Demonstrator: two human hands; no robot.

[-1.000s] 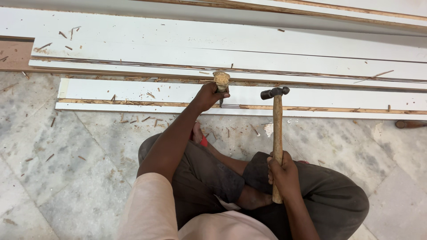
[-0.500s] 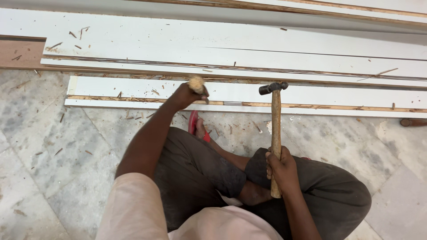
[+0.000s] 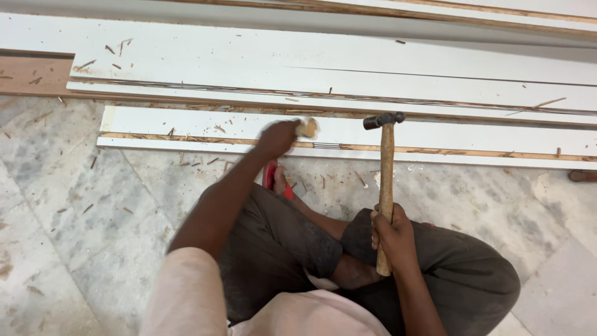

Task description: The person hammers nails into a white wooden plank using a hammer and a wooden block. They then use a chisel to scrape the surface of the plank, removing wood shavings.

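The right hand (image 3: pixel 392 239), down at five o'clock, is closed tight around the wooden handle of a hammer (image 3: pixel 385 186), whose dark head points up to one o'clock. Farther out at twelve o'clock, the left hand (image 3: pixel 278 138) grips a small pale wooden-topped tool (image 3: pixel 306 127) (blurry) on the white board (image 3: pixel 186 127). Chips lie along the board's groove; much uncut edge looks left. Since before, the left hand slid rightward along the board.
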